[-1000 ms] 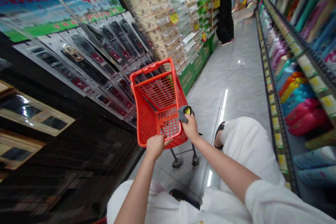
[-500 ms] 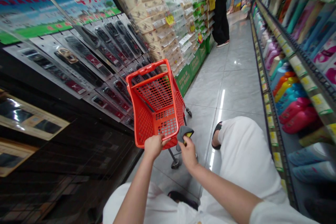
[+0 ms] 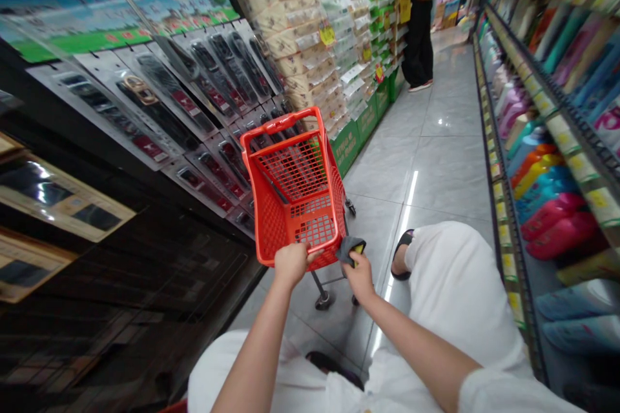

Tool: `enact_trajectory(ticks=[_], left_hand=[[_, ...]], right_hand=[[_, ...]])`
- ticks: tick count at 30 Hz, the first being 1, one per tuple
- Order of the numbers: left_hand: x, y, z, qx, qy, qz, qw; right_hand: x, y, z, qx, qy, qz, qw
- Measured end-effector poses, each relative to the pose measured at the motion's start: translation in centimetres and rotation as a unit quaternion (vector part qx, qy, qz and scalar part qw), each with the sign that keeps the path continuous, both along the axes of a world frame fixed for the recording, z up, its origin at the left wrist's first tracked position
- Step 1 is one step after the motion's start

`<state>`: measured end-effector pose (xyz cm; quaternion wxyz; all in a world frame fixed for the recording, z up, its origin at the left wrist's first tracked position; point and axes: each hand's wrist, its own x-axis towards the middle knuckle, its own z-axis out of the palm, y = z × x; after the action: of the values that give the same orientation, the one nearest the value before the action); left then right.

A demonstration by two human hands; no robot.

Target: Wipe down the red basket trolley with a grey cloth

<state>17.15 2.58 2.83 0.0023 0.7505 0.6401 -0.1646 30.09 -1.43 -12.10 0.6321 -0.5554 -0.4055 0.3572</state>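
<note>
A red plastic shopping cart (image 3: 271,206) with grid walls stands tilted in view before me, its basket showing nothing inside. My left hand (image 3: 291,264) is closed round the cart's near rim. In my right hand (image 3: 359,276) is a grey cloth (image 3: 347,250) with a yellow and black patch, pinched between the fingers. The cloth lies against the cart's near right corner; part of it is hidden behind my fingers.
Packaged belts (image 3: 179,87) hang on the left above a dark cabinet (image 3: 159,297). Stacked tissue packs (image 3: 300,39) line the aisle. Shelves of bottles (image 3: 557,206) run along the right. A person (image 3: 420,19) with a brown backpack stands farther down the tiled floor (image 3: 445,161).
The cart and both hands appear slightly farther right, as does most of the scene. The cloth has moved a little along the cart's right corner. My left hand keeps its grip.
</note>
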Motion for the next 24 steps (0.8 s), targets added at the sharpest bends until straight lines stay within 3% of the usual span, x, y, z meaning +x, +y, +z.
enact_trajectory(ticks=[4, 8, 13, 16, 19, 22, 24], left_hand=[[1.0, -0.2, 0.2, -0.004, -0.012, 0.016, 1.0], [3.2, -0.6, 0.0, 0.022, -0.021, 0.029, 0.999], [6.9, -2.1, -0.5, 0.019, -0.052, 0.04, 0.998], [7.8, -3.4, 0.0, 0.009, -0.108, -0.03, 0.994], [6.6, -4.1, 1.3, -0.018, -0.155, -0.168, 0.973], [4.4, -3.8, 1.9, 0.038, -0.131, -0.244, 0.96], [3.6, -3.2, 1.4, 0.052, -0.116, -0.282, 0.951]], right_hand=[[2.0, 0.4, 1.8, 0.019, -0.024, -0.074, 0.997], [3.7, 1.8, 6.3, 0.042, -0.166, 0.01, 0.985], [7.5, 5.6, 10.2, -0.029, -0.325, 0.012, 0.945], [10.3, 7.2, 10.4, -0.016, -0.323, 0.035, 0.946], [13.1, 7.8, 9.9, 0.008, -0.32, 0.075, 0.944], [15.0, 8.6, 9.5, -0.002, -0.341, 0.067, 0.938], [15.8, 9.7, 9.4, -0.015, -0.347, 0.043, 0.937]])
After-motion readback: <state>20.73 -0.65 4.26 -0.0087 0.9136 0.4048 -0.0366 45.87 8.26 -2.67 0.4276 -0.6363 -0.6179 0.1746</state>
